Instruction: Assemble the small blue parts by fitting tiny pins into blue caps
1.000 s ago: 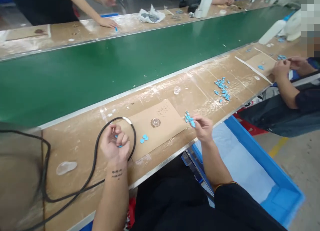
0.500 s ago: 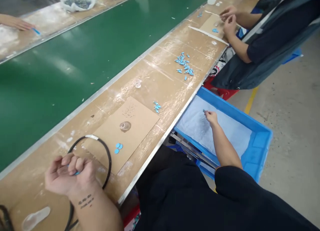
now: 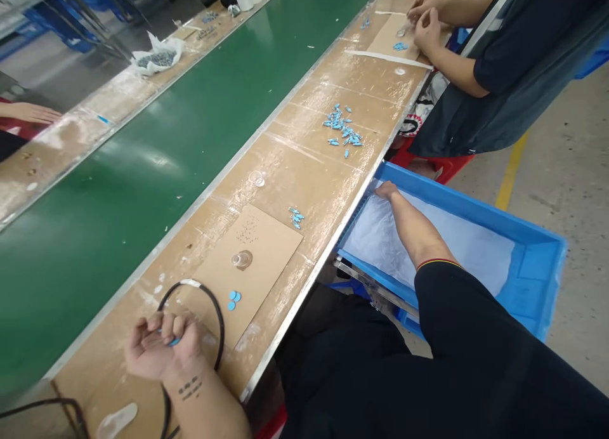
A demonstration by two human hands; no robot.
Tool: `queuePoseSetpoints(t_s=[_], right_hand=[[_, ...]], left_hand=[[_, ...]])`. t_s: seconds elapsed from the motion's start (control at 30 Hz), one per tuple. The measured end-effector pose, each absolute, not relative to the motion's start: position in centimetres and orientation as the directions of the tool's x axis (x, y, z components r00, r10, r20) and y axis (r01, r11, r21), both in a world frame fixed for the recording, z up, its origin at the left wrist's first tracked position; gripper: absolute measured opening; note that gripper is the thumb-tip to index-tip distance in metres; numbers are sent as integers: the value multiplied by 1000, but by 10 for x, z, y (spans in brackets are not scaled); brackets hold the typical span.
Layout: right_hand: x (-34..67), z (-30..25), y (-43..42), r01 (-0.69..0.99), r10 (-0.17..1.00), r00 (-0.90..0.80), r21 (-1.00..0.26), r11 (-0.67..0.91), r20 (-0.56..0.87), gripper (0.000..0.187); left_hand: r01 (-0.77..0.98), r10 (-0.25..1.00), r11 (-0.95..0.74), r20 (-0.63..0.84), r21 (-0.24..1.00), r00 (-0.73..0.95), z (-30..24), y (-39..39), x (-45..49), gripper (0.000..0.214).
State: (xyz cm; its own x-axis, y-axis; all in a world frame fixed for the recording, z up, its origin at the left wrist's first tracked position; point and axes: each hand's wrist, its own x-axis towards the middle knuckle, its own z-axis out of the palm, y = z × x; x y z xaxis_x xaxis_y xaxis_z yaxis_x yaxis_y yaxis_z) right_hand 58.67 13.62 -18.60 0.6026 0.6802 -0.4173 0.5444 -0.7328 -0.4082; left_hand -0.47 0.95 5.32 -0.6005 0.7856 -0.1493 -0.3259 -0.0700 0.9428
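My left hand (image 3: 164, 347) rests palm up over the worktable's near left part, fingers curled around a small blue piece (image 3: 174, 341), mostly hidden in the palm. Away to the right, my right hand (image 3: 386, 189) reaches into the far left corner of a blue tray (image 3: 533, 252) lined with a white sheet (image 3: 457, 248). Its fingers look bent and closed, and whatever they hold is hidden. Between the hands, a cardboard sheet (image 3: 271, 242) carries a small clear cup (image 3: 242, 259), three blue discs (image 3: 231, 306) and scattered tiny dark specks (image 3: 247, 228).
Small blue pieces (image 3: 295, 218) lie beside the cardboard, with a larger pile (image 3: 345, 131) farther along. A black cable (image 3: 221, 325) loops near my left hand. A green belt (image 3: 157, 166) runs behind the table. Co-workers' hands (image 3: 427, 30) are at the far right and left.
My right hand has moved away from me, to the tray's far left corner; the small piece seen in its fingers is now hidden. My left hand stays curled. The view has shifted.
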Motion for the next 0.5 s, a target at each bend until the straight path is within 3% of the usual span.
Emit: queuePoseSetpoints(t_s=[0.2, 0.5], right_hand=[[586, -191, 153, 538, 579, 591, -261, -802, -562, 32], [580, -189, 154, 526, 555, 528, -266, -808, -643, 25]], left_hand=[[-295, 811, 20, -188, 955, -554, 57, 6, -1, 27], [-166, 867, 13, -94, 986, -489, 55, 5, 1, 40]])
